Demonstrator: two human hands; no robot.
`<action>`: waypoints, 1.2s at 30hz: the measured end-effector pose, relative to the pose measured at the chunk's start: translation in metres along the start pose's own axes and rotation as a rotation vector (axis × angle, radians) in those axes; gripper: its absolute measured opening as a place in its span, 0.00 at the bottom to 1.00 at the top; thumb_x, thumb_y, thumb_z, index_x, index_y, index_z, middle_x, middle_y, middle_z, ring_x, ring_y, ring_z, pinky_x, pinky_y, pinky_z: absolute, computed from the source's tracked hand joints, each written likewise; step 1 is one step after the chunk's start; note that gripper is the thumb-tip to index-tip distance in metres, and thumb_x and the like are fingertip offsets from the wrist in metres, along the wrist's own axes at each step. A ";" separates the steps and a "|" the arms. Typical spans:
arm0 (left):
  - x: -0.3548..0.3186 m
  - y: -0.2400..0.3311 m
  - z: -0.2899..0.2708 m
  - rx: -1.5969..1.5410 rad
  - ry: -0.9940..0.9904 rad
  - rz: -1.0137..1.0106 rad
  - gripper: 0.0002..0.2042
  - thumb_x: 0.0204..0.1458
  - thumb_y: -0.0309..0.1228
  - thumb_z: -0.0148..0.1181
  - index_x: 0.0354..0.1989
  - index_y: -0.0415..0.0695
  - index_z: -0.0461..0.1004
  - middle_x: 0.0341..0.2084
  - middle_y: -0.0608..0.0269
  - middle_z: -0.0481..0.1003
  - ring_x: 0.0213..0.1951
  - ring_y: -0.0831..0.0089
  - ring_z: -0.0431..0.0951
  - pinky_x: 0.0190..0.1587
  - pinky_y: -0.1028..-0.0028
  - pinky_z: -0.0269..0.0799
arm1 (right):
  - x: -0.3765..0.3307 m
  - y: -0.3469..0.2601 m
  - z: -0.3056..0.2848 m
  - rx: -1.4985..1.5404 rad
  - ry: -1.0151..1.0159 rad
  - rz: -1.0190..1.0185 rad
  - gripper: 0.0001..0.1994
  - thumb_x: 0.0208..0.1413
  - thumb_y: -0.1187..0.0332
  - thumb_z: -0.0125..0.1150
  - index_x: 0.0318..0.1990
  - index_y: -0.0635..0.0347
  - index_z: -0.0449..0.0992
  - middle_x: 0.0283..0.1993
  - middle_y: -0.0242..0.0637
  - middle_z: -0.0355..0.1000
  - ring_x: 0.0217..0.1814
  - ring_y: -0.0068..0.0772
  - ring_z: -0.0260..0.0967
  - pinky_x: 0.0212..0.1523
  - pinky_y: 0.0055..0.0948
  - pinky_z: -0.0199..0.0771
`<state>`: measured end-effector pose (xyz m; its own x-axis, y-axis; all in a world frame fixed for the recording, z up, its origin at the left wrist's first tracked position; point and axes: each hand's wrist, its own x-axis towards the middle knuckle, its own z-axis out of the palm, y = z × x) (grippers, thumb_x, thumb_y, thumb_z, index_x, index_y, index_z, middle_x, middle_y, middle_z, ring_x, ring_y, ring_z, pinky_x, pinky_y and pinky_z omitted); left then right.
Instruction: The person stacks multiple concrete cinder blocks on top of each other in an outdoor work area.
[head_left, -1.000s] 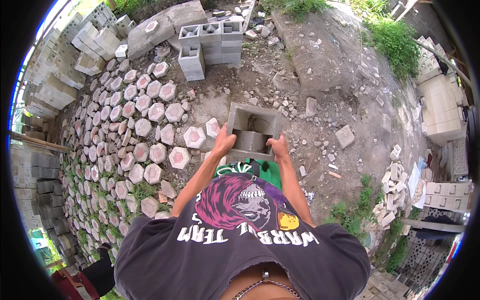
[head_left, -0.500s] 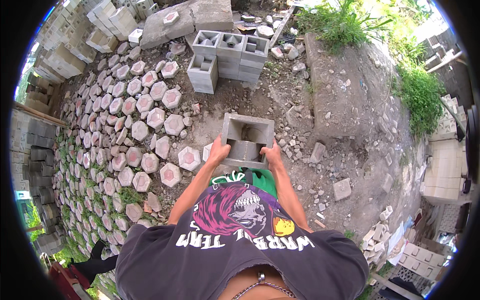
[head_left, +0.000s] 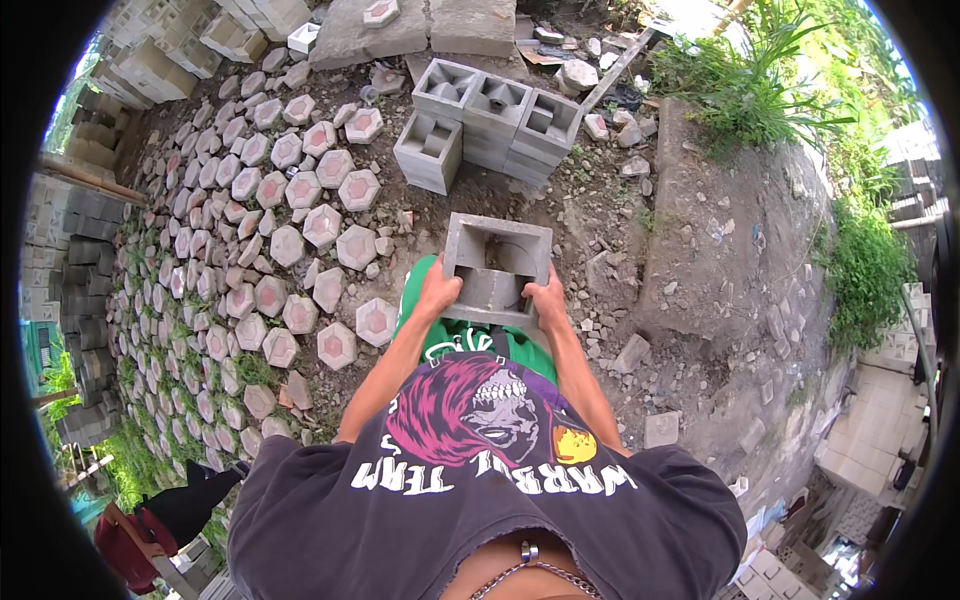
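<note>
Grey hollow concrete block [head_left: 497, 268] gripped by left hand [head_left: 438, 292] and right hand [head_left: 549, 300].

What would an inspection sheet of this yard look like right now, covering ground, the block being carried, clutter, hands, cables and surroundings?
Surface: bare dirt ground with stones.
Job's things: hollow concrete block, carried at waist height; stacked hollow blocks ahead.
Clutter: hexagonal pavers spread at left; rubble at right.
Hands: left hand and right hand grip the block's near edge.
Cables: nothing seen.
Surroundings: weeds, block piles at the upper left.
</note>
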<state>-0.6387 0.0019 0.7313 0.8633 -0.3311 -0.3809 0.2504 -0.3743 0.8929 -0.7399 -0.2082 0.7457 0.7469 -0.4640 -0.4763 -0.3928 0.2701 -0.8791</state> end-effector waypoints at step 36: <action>0.331 0.072 -0.266 0.116 -0.202 -0.131 0.33 0.40 0.24 0.50 0.62 0.34 0.58 0.52 0.40 0.70 0.56 0.53 0.69 0.59 0.68 0.61 | 0.246 -0.132 0.301 0.073 0.133 0.197 0.45 0.30 0.83 0.55 0.66 0.61 0.57 0.47 0.36 0.71 0.42 0.29 0.69 0.41 0.27 0.71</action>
<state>-0.2185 0.0957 0.7336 0.7190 -0.4349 -0.5422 0.2928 -0.5180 0.8037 -0.3425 -0.1044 0.7506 0.5808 -0.5019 -0.6409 -0.4807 0.4240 -0.7676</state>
